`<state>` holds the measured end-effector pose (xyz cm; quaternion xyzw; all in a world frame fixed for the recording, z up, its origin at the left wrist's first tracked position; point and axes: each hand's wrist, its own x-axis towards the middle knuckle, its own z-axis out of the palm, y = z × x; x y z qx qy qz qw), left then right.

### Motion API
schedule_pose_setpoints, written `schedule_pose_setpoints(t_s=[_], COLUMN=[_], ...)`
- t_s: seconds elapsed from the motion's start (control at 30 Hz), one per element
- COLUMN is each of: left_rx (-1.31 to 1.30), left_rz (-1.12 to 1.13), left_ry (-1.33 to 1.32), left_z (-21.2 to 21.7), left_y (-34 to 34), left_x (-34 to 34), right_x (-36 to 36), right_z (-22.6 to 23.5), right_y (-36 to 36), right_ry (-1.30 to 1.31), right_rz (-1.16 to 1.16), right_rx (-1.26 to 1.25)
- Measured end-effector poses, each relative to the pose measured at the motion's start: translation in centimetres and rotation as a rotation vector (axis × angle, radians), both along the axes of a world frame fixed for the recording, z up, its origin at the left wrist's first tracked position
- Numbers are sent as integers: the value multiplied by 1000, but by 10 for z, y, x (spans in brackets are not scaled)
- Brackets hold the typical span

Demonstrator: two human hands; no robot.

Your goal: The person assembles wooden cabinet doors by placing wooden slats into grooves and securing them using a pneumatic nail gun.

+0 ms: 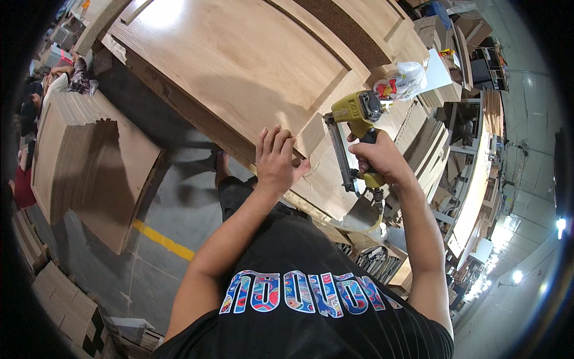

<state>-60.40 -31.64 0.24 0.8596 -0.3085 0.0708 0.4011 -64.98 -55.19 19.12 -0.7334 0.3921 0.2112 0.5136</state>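
My right hand (pixel 381 157) is wrapped round the handle of a yellow and black pneumatic nail gun (pixel 357 113). An air hose (pixel 379 218) runs from the bottom of its grip. The gun stands beside the corner of a framed wooden panel (pixel 239 66), its long magazine slanting down toward me. My left hand (pixel 275 157) rests at the near corner of that panel, fingers slightly bent and thumb spread to the right. Its fingertips touch the panel's edge; whether anything small lies beneath the palm is hidden.
A stack of wooden panels (pixel 78 155) stands at the left on the grey floor, near a yellow line (pixel 161 239). People (pixel 27 137) are at the far left. A plastic bag (pixel 403 82) lies beyond the nail gun. Shelves with boards (pixel 472 155) line the right.
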Motion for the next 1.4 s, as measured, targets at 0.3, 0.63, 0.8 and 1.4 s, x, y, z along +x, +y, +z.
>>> schedule_pose_setpoints(t_s=[0.3,0.63,0.8,1.4], left_rx=[20,6,17,-26], left_rz=[-52,-34,-48,80], left_ry=[40,59,45,56], left_z=[3,2,0,71], left_y=[5,4,4,165], left_x=[1,-1,-1,325], right_x=[-23,-24,-26,-34], right_z=[12,11,12,20], right_y=[48,55,62,160], right_ry=[83,88,95,-238], right_rz=[0,70,44,-582], right_rx=[71,-36,-51,102])
